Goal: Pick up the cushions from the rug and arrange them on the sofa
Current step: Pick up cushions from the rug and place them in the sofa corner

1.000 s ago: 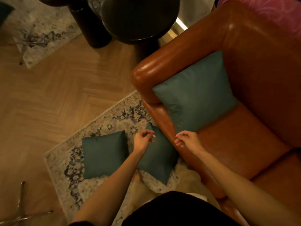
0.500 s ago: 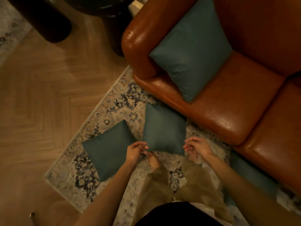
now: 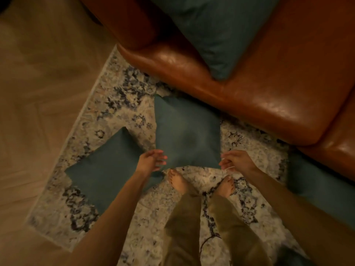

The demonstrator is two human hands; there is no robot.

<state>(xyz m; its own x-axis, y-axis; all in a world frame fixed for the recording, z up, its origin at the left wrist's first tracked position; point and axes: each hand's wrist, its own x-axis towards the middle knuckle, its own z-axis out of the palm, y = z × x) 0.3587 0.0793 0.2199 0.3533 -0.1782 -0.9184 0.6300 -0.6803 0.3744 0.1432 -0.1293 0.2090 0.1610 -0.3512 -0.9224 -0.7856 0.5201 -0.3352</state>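
Observation:
A teal cushion (image 3: 187,131) lies on the patterned rug (image 3: 119,100) just in front of my bare feet. My left hand (image 3: 151,160) hovers at its near left corner with fingers loosely spread, holding nothing. My right hand (image 3: 237,160) is at its near right corner, fingers loosely curled; whether it touches the fabric I cannot tell. A second teal cushion (image 3: 107,169) lies on the rug to the left, partly under my left forearm. A third teal cushion (image 3: 318,189) lies at the right beside the sofa. One teal cushion (image 3: 221,29) leans on the brown leather sofa (image 3: 278,89).
Wooden floor (image 3: 38,93) stretches to the left of the rug. The sofa's seat front runs diagonally across the upper right. My feet (image 3: 178,181) stand on the rug between the cushions.
The view has dropped closer to the rug and both hands have come down to the middle cushion's near corners. The left hand's fingers have spread a little.

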